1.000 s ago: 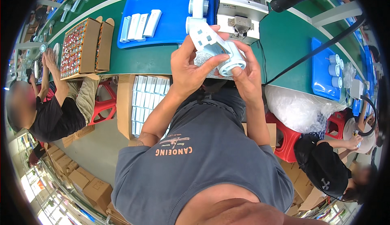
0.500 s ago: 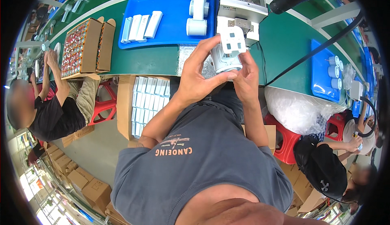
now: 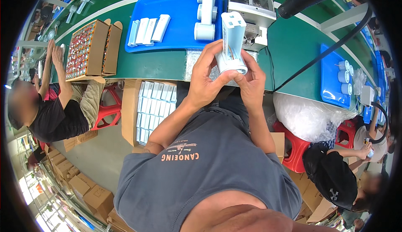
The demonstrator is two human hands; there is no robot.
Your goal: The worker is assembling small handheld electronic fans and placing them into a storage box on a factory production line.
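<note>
We noted the left hand (image 3: 208, 76) and right hand (image 3: 253, 77) both gripping the pale blue housing (image 3: 236, 33), thin wires (image 3: 230, 53) showing inside. We saw it over the green table (image 3: 157, 68), near the silver machine (image 3: 261, 15).

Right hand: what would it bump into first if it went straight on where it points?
Apart from the pale part it holds, probably the grey machine on the green table. Depth is unclear, so the right hand might pass above.
</note>
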